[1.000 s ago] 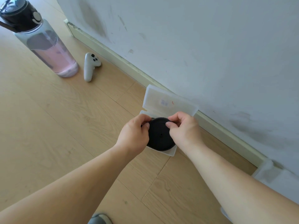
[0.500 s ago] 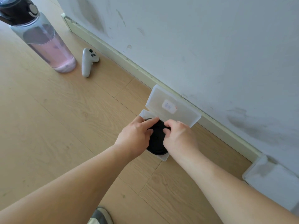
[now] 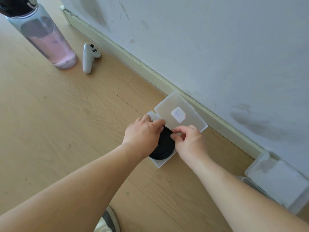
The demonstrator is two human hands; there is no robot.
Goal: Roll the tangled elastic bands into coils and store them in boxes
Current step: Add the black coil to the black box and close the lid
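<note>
A black coil of elastic band [image 3: 164, 146] lies inside a small translucent plastic box [image 3: 160, 163] on the wooden floor by the wall. The box's hinged lid [image 3: 182, 108] stands open, leaning toward the skirting board, with a white label on it. My left hand [image 3: 143, 133] lies over the coil's left side, fingers curled onto its top edge. My right hand [image 3: 188, 139] pinches the coil's upper right edge between thumb and forefinger. Much of the coil is hidden under both hands.
A pink-tinted water bottle [image 3: 48, 42] and a white controller [image 3: 89, 57] stand at the far left near the wall. More translucent boxes [image 3: 277, 180] sit at the right by the skirting board. A shoe [image 3: 108, 221] shows at the bottom edge.
The coil has settled lower into the box. My left hand slid further over its top and my right hand moved to its upper right edge. The lid tilted back further.
</note>
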